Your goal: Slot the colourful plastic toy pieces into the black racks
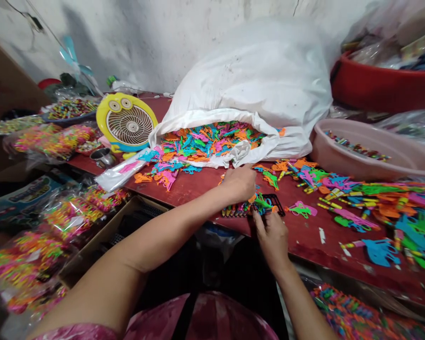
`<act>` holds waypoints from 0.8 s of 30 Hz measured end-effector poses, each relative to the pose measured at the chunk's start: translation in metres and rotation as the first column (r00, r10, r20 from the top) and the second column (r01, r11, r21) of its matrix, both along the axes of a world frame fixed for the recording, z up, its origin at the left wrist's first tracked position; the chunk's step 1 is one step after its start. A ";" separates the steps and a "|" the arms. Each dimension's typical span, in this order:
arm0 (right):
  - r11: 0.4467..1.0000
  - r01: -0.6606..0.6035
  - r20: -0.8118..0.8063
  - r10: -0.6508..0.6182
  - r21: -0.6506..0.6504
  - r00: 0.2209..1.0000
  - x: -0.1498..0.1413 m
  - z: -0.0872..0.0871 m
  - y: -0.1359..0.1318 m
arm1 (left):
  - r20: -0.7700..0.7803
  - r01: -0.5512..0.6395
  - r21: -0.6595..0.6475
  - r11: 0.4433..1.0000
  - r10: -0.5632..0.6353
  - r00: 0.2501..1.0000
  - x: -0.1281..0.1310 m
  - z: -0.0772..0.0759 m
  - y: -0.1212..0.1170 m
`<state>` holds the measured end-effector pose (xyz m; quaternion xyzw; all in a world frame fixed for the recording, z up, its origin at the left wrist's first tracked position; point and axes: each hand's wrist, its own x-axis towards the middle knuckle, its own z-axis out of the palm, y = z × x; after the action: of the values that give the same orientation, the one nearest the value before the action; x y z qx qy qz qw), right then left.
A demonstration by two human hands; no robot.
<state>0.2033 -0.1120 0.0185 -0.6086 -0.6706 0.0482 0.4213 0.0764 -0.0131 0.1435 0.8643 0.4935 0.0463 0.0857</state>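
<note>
Toys (263,202) apparently being set on a rack (278,202)

Left hand (239,183), right hand (273,232): cannot tell either grip; next likely calls for alignment.

**Singles, pairs and a crowd past counting**

The person has one left hand (239,183) and one right hand (273,236) in view. There is one black rack (278,204), one white sack (248,85), one yellow fan (147,111), one metal cup (103,158). Basins at the right number two: one red basin (382,89), one pink basin (335,156). The plastic pieces (212,141) overlap too much to count.
</note>
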 end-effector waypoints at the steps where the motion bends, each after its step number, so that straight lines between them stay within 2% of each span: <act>1: 1.000 -0.004 0.018 0.004 -0.003 1.000 0.000 0.000 0.001 | 0.005 0.006 0.007 1.000 -0.006 1.000 -0.001 -0.002 0.001; 5: 0.999 -0.003 0.104 0.006 -0.033 0.995 0.002 -0.001 0.003 | 0.095 0.066 0.067 0.996 -0.072 0.993 -0.005 -0.010 0.006; 8: 0.995 0.022 0.181 -0.003 -0.100 0.983 0.003 -0.001 0.006 | 0.245 0.170 0.128 0.977 -0.197 0.949 -0.011 -0.013 0.007; 12: 0.967 0.083 0.274 -0.015 -0.241 0.962 0.003 0.004 0.011 | 0.319 0.417 0.128 0.900 -0.436 0.842 -0.018 -0.007 0.003; 14: 0.956 0.077 0.295 0.011 -0.284 0.956 0.003 0.007 0.014 | 0.295 0.480 0.117 0.869 -0.492 0.819 -0.020 -0.004 0.001; 17: 0.953 0.019 0.230 0.054 -0.302 0.972 0.006 0.007 0.017 | 0.236 0.501 0.134 0.855 -0.518 0.822 -0.021 -0.005 0.001; 20: 0.952 -0.090 0.068 0.115 -0.292 0.991 0.013 0.003 0.017 | 0.183 0.518 0.138 0.844 -0.536 0.824 -0.019 -0.009 0.004; 24: 0.925 -0.214 -0.044 0.211 -0.314 0.977 0.019 -0.001 0.017 | 0.146 0.514 0.136 0.847 -0.530 0.836 -0.018 -0.011 0.006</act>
<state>0.2219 -0.0946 0.0173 -0.5920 -0.7140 0.2036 0.3135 0.0585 -0.0070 0.1329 0.9613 0.2269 0.1204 0.0993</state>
